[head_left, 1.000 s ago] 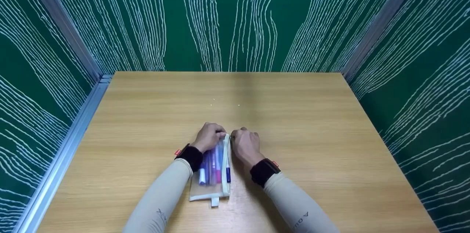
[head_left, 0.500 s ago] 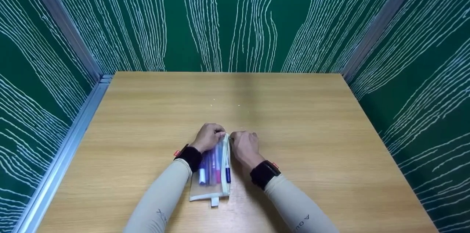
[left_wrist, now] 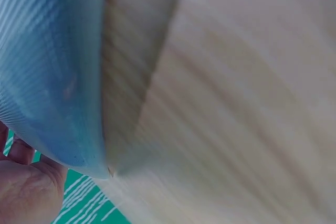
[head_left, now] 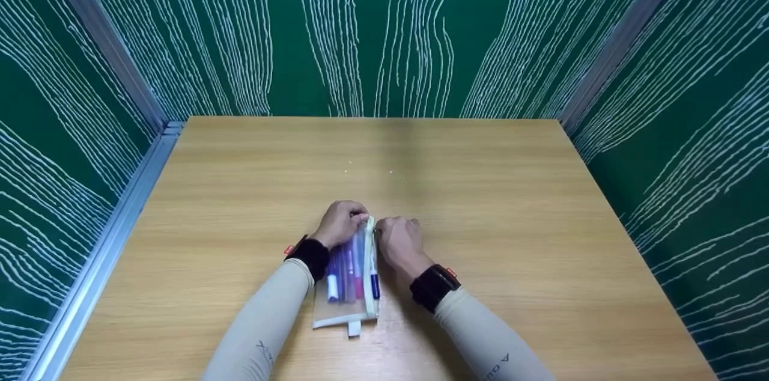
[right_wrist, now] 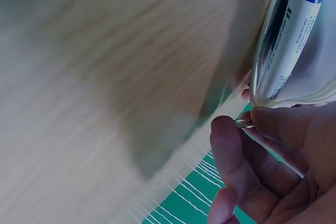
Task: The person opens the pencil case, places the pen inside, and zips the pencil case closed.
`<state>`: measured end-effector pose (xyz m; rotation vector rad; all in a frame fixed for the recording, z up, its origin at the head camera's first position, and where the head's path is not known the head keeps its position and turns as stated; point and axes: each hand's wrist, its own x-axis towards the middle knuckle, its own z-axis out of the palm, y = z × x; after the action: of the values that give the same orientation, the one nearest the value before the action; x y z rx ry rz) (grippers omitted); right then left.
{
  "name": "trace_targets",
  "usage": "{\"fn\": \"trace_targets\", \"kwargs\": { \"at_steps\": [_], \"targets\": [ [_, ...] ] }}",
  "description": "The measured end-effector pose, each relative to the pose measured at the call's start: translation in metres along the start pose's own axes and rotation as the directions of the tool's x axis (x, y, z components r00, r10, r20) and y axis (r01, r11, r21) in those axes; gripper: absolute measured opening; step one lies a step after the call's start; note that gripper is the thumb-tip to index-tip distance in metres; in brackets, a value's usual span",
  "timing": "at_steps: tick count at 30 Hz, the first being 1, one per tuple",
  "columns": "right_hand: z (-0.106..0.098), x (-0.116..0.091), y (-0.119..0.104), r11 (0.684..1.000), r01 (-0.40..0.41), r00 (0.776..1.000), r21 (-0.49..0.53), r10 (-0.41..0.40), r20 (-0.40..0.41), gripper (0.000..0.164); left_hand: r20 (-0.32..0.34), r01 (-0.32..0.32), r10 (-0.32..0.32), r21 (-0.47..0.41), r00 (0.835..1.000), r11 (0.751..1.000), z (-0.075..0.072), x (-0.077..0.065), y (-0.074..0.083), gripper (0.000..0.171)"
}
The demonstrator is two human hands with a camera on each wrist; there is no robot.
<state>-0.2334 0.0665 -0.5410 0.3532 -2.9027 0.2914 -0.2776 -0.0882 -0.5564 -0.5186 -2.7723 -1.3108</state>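
A see-through pencil case (head_left: 339, 310) with pale trim lies lengthwise on the table, several coloured pens (head_left: 348, 276) inside it. My left hand (head_left: 341, 222) grips its far end; in the left wrist view the bluish mesh side (left_wrist: 52, 77) bulges above the fingers. At the far right corner, my right hand (head_left: 401, 243) pinches a small metal zipper pull (right_wrist: 243, 123) between thumb and forefinger. A white marker (right_wrist: 294, 35) with a blue cap shows just inside the zipped edge in the right wrist view. A fabric tab (head_left: 354, 328) sticks out at the near end.
The wooden table (head_left: 510, 188) reaches back to green walls (head_left: 408, 32) with white wavy lines. A few tiny pale specks (head_left: 390, 172) dot the tabletop beyond the hands. A metal rail (head_left: 108, 231) runs along the left side.
My right hand has come slightly nearer along the case's edge, still pinching the pull. The near end of the case has shifted a little to the right. My left hand stays almost in place.
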Motion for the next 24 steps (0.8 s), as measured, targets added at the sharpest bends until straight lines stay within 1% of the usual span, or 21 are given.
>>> {"fn": "trace_targets", "kwargs": {
  "at_steps": [3, 10, 12, 20, 24],
  "targets": [
    [-0.0006, -0.0001, 0.0007, 1.0, 0.007, 1.0, -0.002, -0.007, -0.007, 0.019, 0.006, 0.015, -0.015, 0.007, 1.0, 1.0, 0.0001, 0.0003, 0.0012, 0.009],
    [-0.0014, -0.0024, 0.0007, 0.999, 0.032, 0.999, -0.008, -0.032, -0.009, 0.022, -0.008, -0.015, 0.015, 0.007, 1.0, 1.0, 0.001, -0.0001, -0.0008, 0.008],
    [-0.0011, -0.0035, 0.0005, 0.999, 0.041, 0.999, -0.013, -0.041, -0.006, 0.022, -0.001, -0.001, 0.001, 0.008, 1.0, 1.0, 0.0014, -0.0007, -0.0019, 0.008],
    [-0.004, -0.0046, 0.0002, 0.999, 0.041, 0.999, -0.026, -0.041, 0.014, 0.023, -0.002, -0.007, 0.008, 0.021, 1.0, 1.0, 0.0025, 0.0001, -0.0013, 0.007],
    [-0.0048, -0.0053, 0.0008, 0.998, 0.058, 0.998, -0.04, -0.058, -0.001, 0.024, -0.013, -0.047, 0.048, 0.023, 0.999, 0.999, 0.0021, 0.0002, 0.0005, 0.007]
  ]
}}
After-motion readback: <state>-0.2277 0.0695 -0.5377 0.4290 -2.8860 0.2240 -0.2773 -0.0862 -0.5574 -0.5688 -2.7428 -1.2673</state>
